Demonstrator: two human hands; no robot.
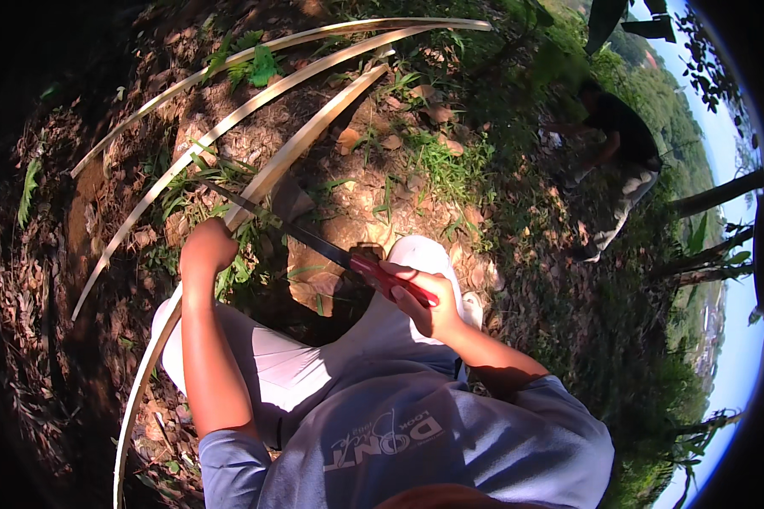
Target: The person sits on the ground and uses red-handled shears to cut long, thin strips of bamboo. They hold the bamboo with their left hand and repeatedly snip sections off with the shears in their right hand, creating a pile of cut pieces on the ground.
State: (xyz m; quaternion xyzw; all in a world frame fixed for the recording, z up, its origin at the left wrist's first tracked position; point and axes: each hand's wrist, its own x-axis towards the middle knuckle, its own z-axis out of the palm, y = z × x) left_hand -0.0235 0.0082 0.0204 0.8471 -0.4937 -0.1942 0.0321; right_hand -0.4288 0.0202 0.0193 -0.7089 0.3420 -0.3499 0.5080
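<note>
My left hand [207, 253] is closed round a long pale wooden strip [301, 146], which runs from the ground ahead back past my left leg. In my right hand [424, 304] is the red handle of a handsaw [314, 241]. Its long dark blade reaches leftward and lies across the strip just beyond my left hand. I cannot make out its teeth or whether a cut has begun. Leaves and shade partly hide the blade's far end.
Two more pale strips, a middle one [197, 155] and a farther one [178, 87], lie on the leaf-strewn ground. A flat rock [314, 276] sits between my knees. Another person [624, 140] bends over at the right. Tree trunks [717, 193] stand beyond on the slope.
</note>
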